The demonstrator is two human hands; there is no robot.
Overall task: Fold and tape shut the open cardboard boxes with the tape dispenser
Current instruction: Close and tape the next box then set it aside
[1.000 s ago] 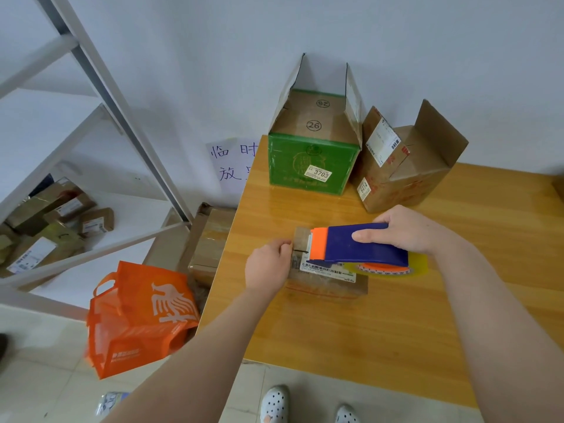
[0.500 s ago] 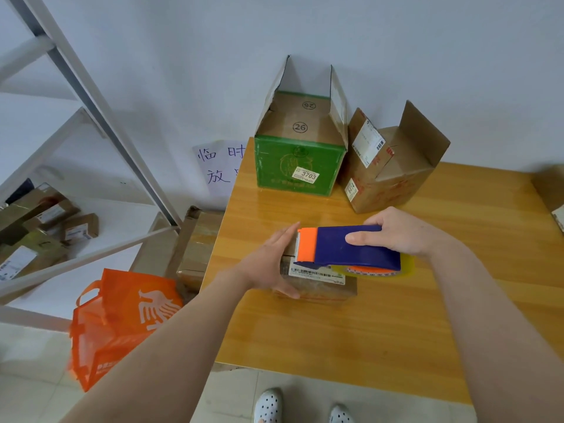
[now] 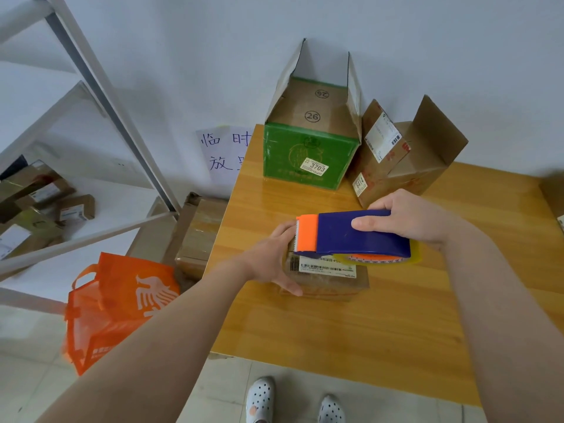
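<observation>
A small flat brown box (image 3: 331, 282) with a white barcode label lies on the wooden table (image 3: 351, 337). My left hand (image 3: 271, 261) grips its left end, thumb on the near side. My right hand (image 3: 409, 218) grips the blue and orange tape dispenser (image 3: 351, 235) just above the box's top, its orange toothed end pointing left. A green box (image 3: 308, 157) with upright flaps stands open at the table's back. Beside it on the right an open brown box (image 3: 399, 166) leans at a tilt.
A white metal shelf (image 3: 85, 123) with several small parcels stands at the left. On the floor lie an orange bag (image 3: 122, 303) and a taped carton (image 3: 198, 236) by the table's left edge. A handwritten paper sign (image 3: 224, 154) hangs on the wall.
My left hand went from pressing the box's left end with curled fingers to clasping that end. The dispenser has lifted slightly off the box top.
</observation>
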